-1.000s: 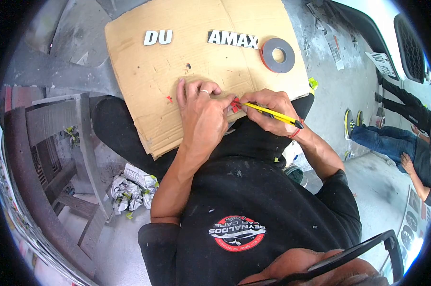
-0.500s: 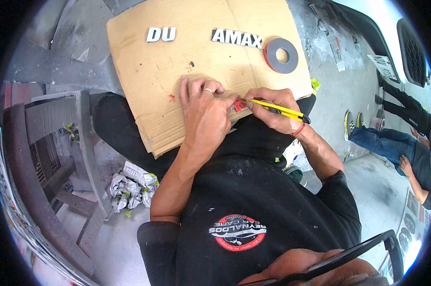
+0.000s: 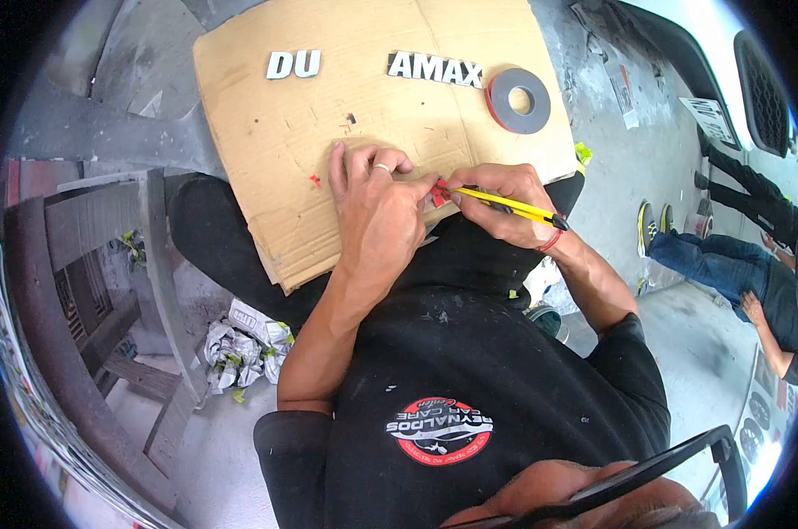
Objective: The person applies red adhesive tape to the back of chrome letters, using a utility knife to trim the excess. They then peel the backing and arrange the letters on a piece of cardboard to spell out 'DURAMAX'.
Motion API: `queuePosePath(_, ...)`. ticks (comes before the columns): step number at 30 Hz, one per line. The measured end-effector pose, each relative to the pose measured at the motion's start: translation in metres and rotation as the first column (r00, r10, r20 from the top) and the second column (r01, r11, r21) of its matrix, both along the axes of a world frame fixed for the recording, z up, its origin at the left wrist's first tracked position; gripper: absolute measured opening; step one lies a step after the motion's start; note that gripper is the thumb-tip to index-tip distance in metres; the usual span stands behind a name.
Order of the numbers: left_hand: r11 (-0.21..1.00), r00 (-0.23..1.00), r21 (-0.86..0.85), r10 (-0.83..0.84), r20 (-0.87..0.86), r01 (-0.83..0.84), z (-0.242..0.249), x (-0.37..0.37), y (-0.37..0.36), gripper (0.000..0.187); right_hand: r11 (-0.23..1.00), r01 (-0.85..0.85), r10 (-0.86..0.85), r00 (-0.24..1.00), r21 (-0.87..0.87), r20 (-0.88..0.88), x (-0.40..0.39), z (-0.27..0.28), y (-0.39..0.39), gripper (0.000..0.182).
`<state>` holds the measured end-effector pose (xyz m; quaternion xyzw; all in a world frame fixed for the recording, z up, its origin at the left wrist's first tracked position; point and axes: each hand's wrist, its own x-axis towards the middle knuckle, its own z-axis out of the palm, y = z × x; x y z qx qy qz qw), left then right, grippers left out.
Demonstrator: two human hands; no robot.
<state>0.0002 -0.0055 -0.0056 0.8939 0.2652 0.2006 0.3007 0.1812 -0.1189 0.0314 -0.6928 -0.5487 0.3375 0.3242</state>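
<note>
My right hand (image 3: 512, 201) grips a yellow utility knife (image 3: 521, 208), its tip end against a small piece covered in red tape (image 3: 440, 194) near the front edge of a cardboard sheet (image 3: 267, 159). My left hand (image 3: 377, 207) lies on the cardboard. Its thumb and forefinger pin the red-taped piece from the left, while the other fingers curl on the board. The fingers partly cover that piece, so its full shape is hidden. Farther up the board are the silver letters DU (image 3: 293, 64) and AMAX (image 3: 435, 70), beside a roll of red-edged grey tape (image 3: 517, 100).
Small red scraps (image 3: 315, 181) lie on the cardboard, which rests over my legs. A wooden frame (image 3: 156, 273) and crumpled newspaper (image 3: 245, 348) are at left. To the right, a person in jeans (image 3: 708, 264) is near a white vehicle (image 3: 708, 35).
The knife's handle end has dipped slightly and its tip has shifted a little at the red-taped piece. My left hand stays nearly still. The board appears slightly farther left in view.
</note>
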Motion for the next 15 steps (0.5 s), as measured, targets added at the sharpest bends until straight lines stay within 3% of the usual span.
queuePosePath(5,1.0,1.0,0.014,0.008,-0.028,-0.008,0.001,0.0,0.0,0.024,0.999,-0.029,0.03,0.999,-0.028,0.026,0.0,0.003,0.002,0.023)
queuePosePath(8,1.0,0.999,0.022,0.005,-0.039,-0.004,0.001,-0.001,0.0,0.023,0.997,-0.063,0.06,0.997,0.048,0.055,0.0,-0.001,0.002,0.02)
queuePosePath(10,1.0,0.999,0.022,0.004,-0.04,-0.003,0.002,0.0,0.0,0.022,0.982,-0.163,0.143,0.972,0.098,0.185,-0.001,-0.002,0.003,0.019)
queuePosePath(14,1.0,1.0,0.014,0.0,-0.025,0.0,0.001,-0.001,0.002,0.02,0.965,-0.226,0.182,0.943,0.136,0.28,-0.005,-0.006,0.0,0.023)
queuePosePath(15,1.0,1.0,0.013,-0.001,-0.025,0.001,0.001,-0.001,0.002,0.02,0.934,-0.308,0.211,0.884,0.18,0.416,-0.007,-0.007,-0.001,0.028)
